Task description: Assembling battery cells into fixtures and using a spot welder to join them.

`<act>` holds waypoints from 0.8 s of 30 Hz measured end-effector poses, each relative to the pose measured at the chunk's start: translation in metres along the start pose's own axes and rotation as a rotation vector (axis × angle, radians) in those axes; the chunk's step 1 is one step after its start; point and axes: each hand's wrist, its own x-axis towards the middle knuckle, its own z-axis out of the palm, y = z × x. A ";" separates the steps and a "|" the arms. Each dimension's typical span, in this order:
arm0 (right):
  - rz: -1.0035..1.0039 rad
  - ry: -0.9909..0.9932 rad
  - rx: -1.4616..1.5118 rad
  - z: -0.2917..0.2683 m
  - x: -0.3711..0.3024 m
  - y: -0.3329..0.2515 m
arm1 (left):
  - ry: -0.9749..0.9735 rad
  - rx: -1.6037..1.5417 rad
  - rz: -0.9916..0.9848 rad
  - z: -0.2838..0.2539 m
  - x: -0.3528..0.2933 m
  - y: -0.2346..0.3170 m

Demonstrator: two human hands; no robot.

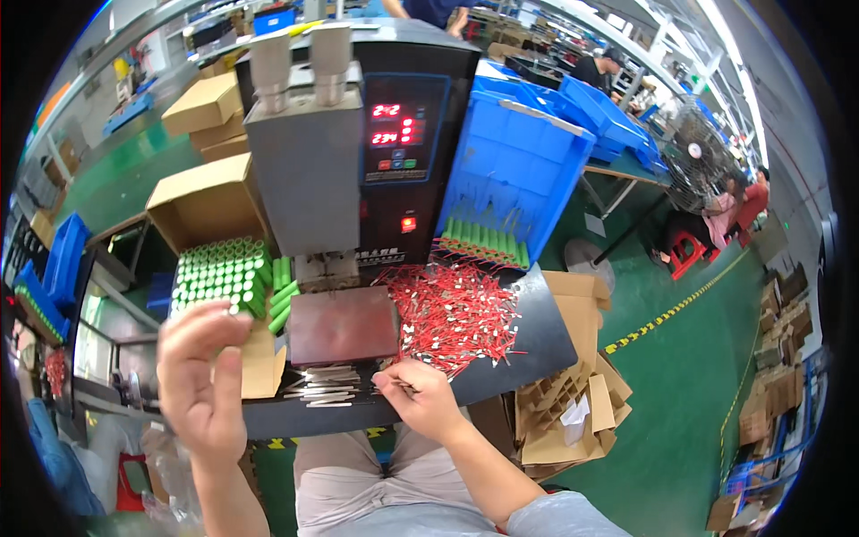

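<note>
The left hand (204, 394) is loosely open, fingers curled and thumb apart, before the green cells (237, 261) packed in one box (210, 208). The right hand (422, 401) has thumb and forefinger drawn together beside the metal strips (324, 388); whether they grip anything, I cannot tell. One heap of red wires (458, 313), one machine (304, 179) and one blue bin (512, 170) share the dark worktop (548, 331). The floor (667, 385) is green.

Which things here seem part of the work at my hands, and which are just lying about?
Likely in use:
- green cells, near your left hand
- metal strips, beside your right hand
- red wires
- machine

Probably just lying about:
- stacked cartons
- fan
- red stool
</note>
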 end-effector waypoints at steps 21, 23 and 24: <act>0.043 0.055 0.043 0.001 -0.004 -0.003 | -0.060 0.599 -0.476 -0.013 -0.084 -0.102; 0.075 0.058 0.059 -0.001 -0.001 -0.009 | -0.036 0.699 -0.425 -0.010 -0.086 -0.107; 0.054 0.039 0.051 -0.001 0.000 -0.011 | -0.017 0.697 -0.401 -0.009 -0.089 -0.110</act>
